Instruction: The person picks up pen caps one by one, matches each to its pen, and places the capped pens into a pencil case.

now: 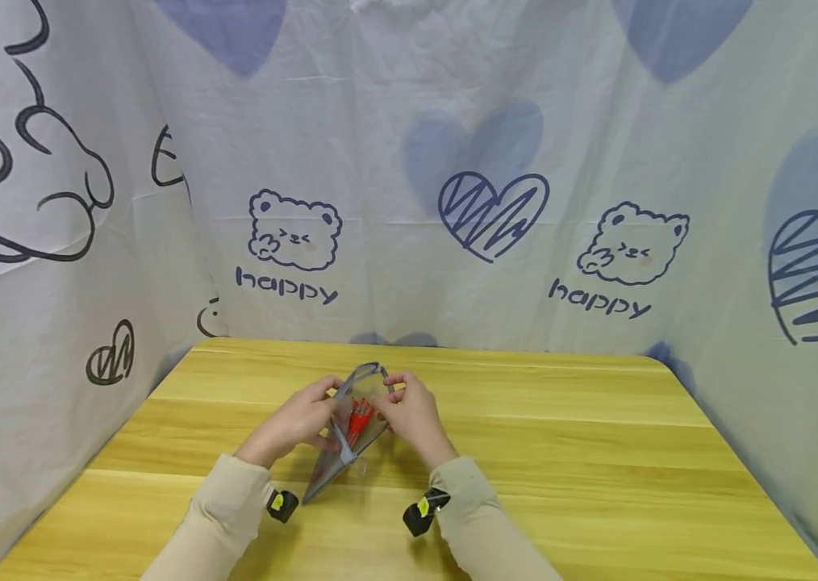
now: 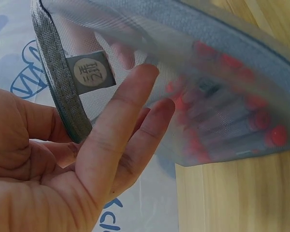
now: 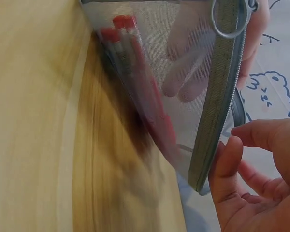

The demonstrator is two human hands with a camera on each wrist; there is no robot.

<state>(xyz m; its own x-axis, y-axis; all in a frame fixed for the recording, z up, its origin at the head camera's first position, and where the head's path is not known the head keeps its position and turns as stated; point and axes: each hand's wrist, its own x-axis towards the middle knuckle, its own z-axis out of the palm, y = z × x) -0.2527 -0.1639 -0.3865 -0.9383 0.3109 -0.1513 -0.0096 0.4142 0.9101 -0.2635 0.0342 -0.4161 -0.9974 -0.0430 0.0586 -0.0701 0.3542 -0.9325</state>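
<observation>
A grey see-through mesh zip pouch stands tilted over the table with its mouth spread apart. Red-capped pens lie inside it, and through the mesh in the left wrist view several pens show bundled low down. My left hand holds the pouch's left side, its fingers lying along the mesh by the grey zip edge. On the opposite side my right hand pinches the rim, thumb and forefinger meeting at the zip band in the right wrist view.
A metal ring hangs at one end of the zip. Inside the pouch shows a small round-marked label. Beneath is a wood-grain table, and a white printed curtain encloses its far side and both ends.
</observation>
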